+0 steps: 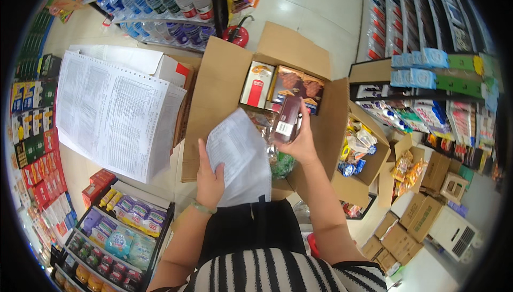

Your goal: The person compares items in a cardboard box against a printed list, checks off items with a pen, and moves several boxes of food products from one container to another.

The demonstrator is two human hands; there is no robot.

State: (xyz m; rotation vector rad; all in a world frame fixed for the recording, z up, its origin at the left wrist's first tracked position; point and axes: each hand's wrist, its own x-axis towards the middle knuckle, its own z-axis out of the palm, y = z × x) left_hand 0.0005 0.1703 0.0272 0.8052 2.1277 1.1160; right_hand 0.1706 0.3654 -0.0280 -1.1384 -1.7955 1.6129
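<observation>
My left hand (210, 185) grips a printed paper sheet (236, 151) by its left edge, the thumb lying over the print. The sheet hangs across the near side of an open cardboard box (224, 71). Above the box's contents, my right hand (300, 141) holds a dark brown packaged item (287, 117) with a white barcode label. Inside the box, a white carton with a red panel (256, 85) stands beside brown boxes with pictures of round baked food (299, 85). Clear-wrapped packs lie nearer me, with a green-wrapped item (283, 165) partly hidden by the sheet.
Left of the box, large printed sheets (116, 111) lie on a stack of cartons. A second open carton (378, 163) with mixed snack packs stands to the right. Bottled-water shelves (172, 5) and a red fire extinguisher (236, 35) are beyond. A display rack (116, 228) stands near left.
</observation>
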